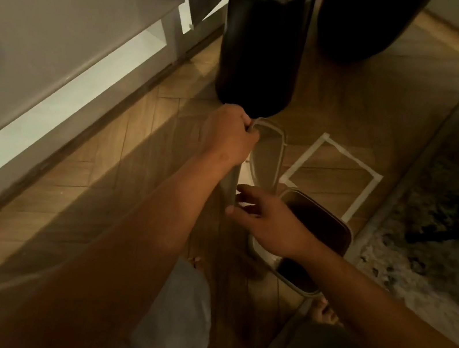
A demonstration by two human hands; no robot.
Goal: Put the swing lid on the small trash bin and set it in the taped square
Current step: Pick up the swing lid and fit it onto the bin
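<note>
While the taped square [332, 176] right of centre sits unfilled, we see the left hand [228, 134] clamped on the small trash bin [266, 155] rim, bin beside the square. Right hand [269, 220], fingers apart, hovers above the swing lid [313, 248] on the floor. Lid not fitted, bin not placed.

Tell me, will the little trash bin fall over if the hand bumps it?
Probably, quite easily. The small trash bin looks tall and narrow, with thin walls and nothing visible inside, so it is likely light and tippy. The left hand pinches its rim, which should steady it. The right hand is open beside it, above the lid on the floor.
</note>
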